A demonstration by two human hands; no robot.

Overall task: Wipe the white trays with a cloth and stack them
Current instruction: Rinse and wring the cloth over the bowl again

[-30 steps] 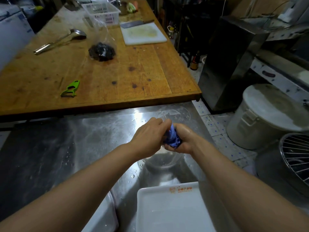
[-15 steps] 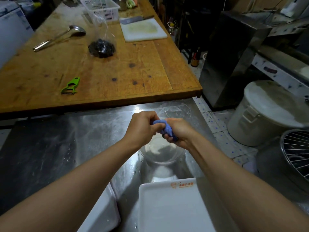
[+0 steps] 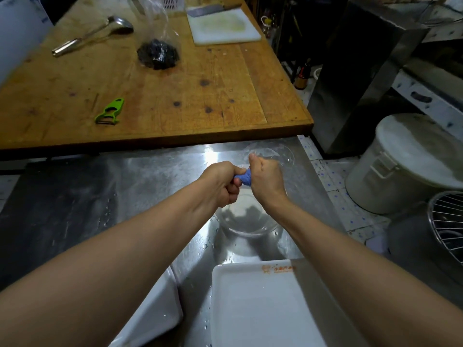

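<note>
While water drops lie scattered over it, the steel surface point(image 3: 155, 181) runs across the lower half of the view, and a wooden table point(image 3: 160, 96) butts against its far edge. On the wood lie a green peeler point(image 3: 110, 111), a metal ladle point(image 3: 92, 35), a clear bag of dark stuff point(image 3: 158, 54) and a white cutting board point(image 3: 224, 27) with a cleaver point(image 3: 208, 10) at its far end. To the right, on the tiled floor point(image 3: 335, 194), stand a tall steel box point(image 3: 363, 68), a lidded white bucket point(image 3: 411, 166) and a wire rack point(image 3: 448, 221). Both arms reach forward over the steel. The left hand point(image 3: 221, 184) and the right hand point(image 3: 266, 180) are fisted close together, each gripping an end of the blue cloth point(image 3: 243, 179), which shows as a small twisted knot between them. They hold it above a clear glass bowl point(image 3: 246, 219) standing on the steel; a second clear dish point(image 3: 271, 152) sits just beyond the right hand. Near the lower edge, one white tray point(image 3: 260, 306) with orange print at its far rim lies under the right forearm, and another white tray point(image 3: 152, 311) lies beside it to the left, partly hidden by the left forearm.
</note>
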